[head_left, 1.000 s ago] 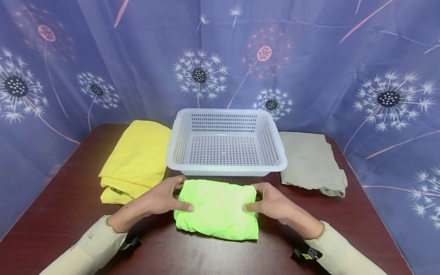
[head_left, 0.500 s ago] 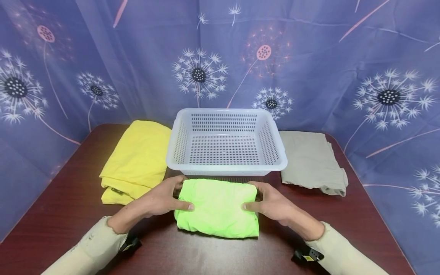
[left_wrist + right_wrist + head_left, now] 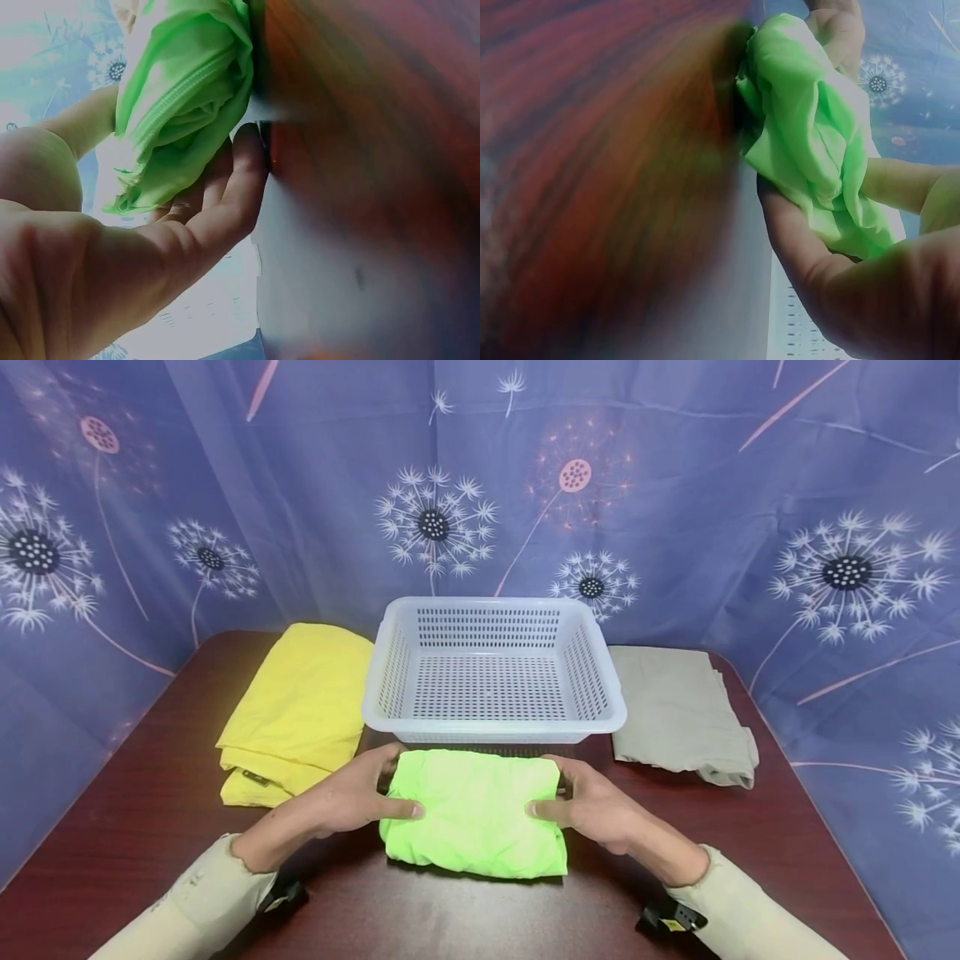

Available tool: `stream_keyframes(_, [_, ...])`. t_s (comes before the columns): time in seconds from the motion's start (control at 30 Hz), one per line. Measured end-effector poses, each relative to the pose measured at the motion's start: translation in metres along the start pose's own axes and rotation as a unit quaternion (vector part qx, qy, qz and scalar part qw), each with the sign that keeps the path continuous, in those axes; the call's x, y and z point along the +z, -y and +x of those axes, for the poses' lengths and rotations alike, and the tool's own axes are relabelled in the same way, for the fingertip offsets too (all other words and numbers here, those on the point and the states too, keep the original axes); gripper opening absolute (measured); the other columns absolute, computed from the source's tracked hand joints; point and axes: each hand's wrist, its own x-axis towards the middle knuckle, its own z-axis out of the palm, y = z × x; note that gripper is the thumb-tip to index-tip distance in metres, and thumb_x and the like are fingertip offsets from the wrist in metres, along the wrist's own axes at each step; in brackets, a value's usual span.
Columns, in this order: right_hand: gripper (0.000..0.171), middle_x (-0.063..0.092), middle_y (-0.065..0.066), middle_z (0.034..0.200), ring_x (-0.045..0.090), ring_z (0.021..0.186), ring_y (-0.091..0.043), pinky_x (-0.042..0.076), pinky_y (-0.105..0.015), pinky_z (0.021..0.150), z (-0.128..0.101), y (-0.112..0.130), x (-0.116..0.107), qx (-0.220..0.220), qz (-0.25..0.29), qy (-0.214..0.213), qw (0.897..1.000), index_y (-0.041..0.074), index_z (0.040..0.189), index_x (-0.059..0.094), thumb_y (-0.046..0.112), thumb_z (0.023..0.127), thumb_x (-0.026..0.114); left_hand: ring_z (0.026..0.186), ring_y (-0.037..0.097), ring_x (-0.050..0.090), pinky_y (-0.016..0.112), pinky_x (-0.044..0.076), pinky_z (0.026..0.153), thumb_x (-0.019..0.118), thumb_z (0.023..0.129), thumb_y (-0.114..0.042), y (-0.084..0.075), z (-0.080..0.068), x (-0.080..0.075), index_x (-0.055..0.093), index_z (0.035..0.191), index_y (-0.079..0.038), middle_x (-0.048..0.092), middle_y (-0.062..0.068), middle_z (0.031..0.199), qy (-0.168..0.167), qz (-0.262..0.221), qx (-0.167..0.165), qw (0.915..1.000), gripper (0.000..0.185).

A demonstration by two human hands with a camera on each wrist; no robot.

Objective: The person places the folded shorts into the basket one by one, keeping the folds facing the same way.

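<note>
A folded bright green piece of clothing (image 3: pixel 472 814) lies in front of the basket, between both hands. My left hand (image 3: pixel 348 793) grips its left end, thumb on top and fingers underneath. At the opposite end my right hand (image 3: pixel 596 806) holds it the same way. In the left wrist view the rolled layers of the green cloth (image 3: pixel 187 105) show a stitched seam, with the fingers curled under them close to the table. From the right wrist, the green cloth (image 3: pixel 817 142) appears bunched in folds between thumb and fingers.
A white perforated plastic basket (image 3: pixel 495 727) stands behind the green cloth with nothing in it. Folded yellow clothing (image 3: pixel 300 702) lies to its left, folded grey clothing (image 3: pixel 675 710) to its right. The dark red wooden table (image 3: pixel 480 918) backs onto a blue dandelion-print curtain (image 3: pixel 300 485).
Both hands keep their grip on the green clothing, which has shifted very slightly, its front edge rising a little in the head view. Everything else stays where it was.
</note>
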Motion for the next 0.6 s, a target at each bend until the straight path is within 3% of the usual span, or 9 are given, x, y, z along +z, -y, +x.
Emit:
stream_keyframes(0.17, [0.031,0.071,-0.017,0.108,0.069,0.094,-0.022,0.061,-0.036,0.081,-0.0012,0.0015,-0.0002,-0.006,-0.001,0.001,1.0,-0.005,0.124,0.061,0.004,0.097,0.073,0.13,0.034,0.057,0.049,0.051,0.103,0.09,0.086,-0.025,-0.0009,-0.0007,-0.0002,0.047,0.15,-0.002,0.066,0.012,0.133,0.002,-0.006,0.009,0.9999,0.08])
stream_keyframes(0.37, [0.029,0.072,-0.017,0.107,0.071,0.092,-0.022,0.062,-0.037,0.08,-0.0024,0.0024,-0.0009,-0.014,0.002,0.004,1.0,-0.005,0.124,0.061,0.003,0.098,0.072,0.119,0.026,0.064,0.041,0.053,0.099,0.088,0.088,-0.019,-0.0001,-0.0021,0.0008,0.045,0.149,-0.002,0.069,0.011,0.131,0.023,-0.039,0.019,0.9988,0.077])
stream_keyframes(0.6, [0.029,0.071,-0.016,0.106,0.07,0.092,-0.022,0.061,-0.036,0.079,-0.0057,0.0073,-0.0019,-0.012,-0.003,0.003,1.0,-0.004,0.124,0.061,0.005,0.099,0.072,0.128,0.029,0.06,0.043,0.052,0.101,0.089,0.088,-0.022,-0.0052,-0.0048,-0.0005,0.044,0.152,-0.004,0.067,0.01,0.135,0.018,-0.03,0.022,0.9991,0.08])
